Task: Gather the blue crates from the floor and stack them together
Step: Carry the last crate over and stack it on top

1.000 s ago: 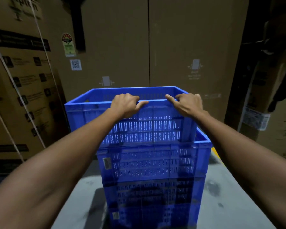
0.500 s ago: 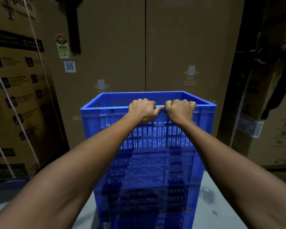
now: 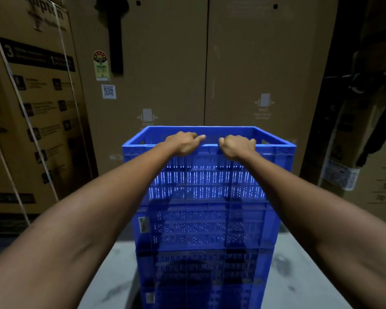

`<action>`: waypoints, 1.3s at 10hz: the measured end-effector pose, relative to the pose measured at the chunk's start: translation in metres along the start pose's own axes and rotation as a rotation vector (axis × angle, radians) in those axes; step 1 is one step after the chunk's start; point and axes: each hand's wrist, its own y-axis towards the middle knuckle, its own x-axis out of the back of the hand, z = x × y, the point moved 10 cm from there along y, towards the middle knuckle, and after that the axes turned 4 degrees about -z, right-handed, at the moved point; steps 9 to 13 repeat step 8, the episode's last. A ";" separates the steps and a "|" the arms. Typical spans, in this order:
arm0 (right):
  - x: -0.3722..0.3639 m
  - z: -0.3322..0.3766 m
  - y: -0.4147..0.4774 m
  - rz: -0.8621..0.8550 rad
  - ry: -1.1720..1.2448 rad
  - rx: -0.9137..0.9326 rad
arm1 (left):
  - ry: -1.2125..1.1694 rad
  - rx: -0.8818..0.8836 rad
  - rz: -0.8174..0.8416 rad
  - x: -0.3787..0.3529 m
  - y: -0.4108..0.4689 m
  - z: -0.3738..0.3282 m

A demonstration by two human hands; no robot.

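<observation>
A stack of blue slotted plastic crates stands on the grey floor in front of me. The top crate (image 3: 207,175) sits squarely on the crate below (image 3: 205,226), and at least one more crate (image 3: 203,273) is under that. My left hand (image 3: 183,142) and my right hand (image 3: 236,146) both grip the near rim of the top crate, close together near its middle, fingers curled over the edge. The inside of the top crate is mostly hidden.
Tall brown cardboard boxes (image 3: 254,63) form a wall right behind the stack. A strapped, printed carton (image 3: 31,108) stands at the left. More cartons and a dark hanging object (image 3: 377,108) are at the right. Grey floor (image 3: 299,275) shows on both sides of the stack.
The top crate was skewed to the left on the stack a second ago; it now sits aligned with the crates below. My hands moved closer together on its near rim.
</observation>
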 end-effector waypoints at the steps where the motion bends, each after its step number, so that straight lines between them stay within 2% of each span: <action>1: -0.007 0.010 0.008 0.082 -0.006 0.027 | -0.045 -0.008 0.032 0.003 0.012 0.006; 2: -0.016 0.010 0.019 0.131 -0.034 0.039 | 0.030 -0.019 0.158 -0.016 0.020 0.009; 3: -0.012 0.009 0.021 -0.077 -0.085 0.024 | 0.078 -0.017 0.241 -0.031 0.031 0.011; 4: -0.009 0.011 0.016 -0.227 -0.167 0.001 | 0.078 -0.035 0.253 -0.034 0.035 0.011; 5: -0.011 0.012 0.016 -0.085 -0.150 -0.018 | 0.049 -0.029 0.284 -0.032 0.025 0.008; 6: -0.020 0.011 0.004 0.276 -0.068 -0.088 | 0.067 0.010 0.378 -0.022 0.006 0.005; 7: -0.001 0.019 -0.008 0.405 0.025 -0.110 | 0.083 -0.055 0.376 0.004 -0.006 -0.010; 8: 0.058 0.036 -0.008 0.307 0.116 -0.079 | 0.025 -0.164 0.244 0.060 -0.012 -0.032; 13: 0.058 0.036 -0.008 0.307 0.116 -0.079 | 0.025 -0.164 0.244 0.060 -0.012 -0.032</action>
